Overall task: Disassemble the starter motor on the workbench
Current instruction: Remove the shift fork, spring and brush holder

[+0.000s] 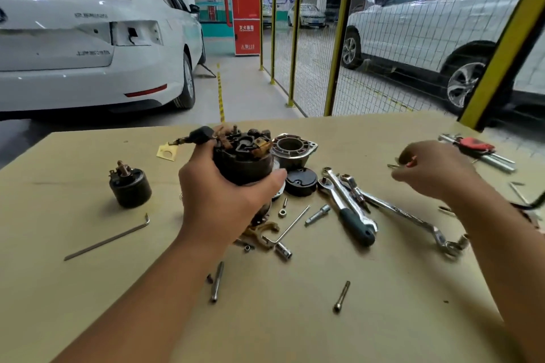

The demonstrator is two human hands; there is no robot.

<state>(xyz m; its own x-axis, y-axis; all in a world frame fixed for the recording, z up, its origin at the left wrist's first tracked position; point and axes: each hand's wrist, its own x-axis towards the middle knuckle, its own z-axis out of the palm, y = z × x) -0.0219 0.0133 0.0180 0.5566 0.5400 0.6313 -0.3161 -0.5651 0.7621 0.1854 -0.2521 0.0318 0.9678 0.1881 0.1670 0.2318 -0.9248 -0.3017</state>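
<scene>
Gripping the dark cylindrical starter motor body (243, 160), your left hand (227, 200) curls fingers and thumb around its casing and holds it upright over the tan workbench (118, 289), brush end facing up. Your right hand (433, 169) hovers well to the right, fingers curled, pinching a small metal piece (393, 166). Just behind the motor sits a grey aluminium end housing (293, 149), with a black round cap (300, 181) beside it. A black cylindrical solenoid (129, 184) stands apart at left.
</scene>
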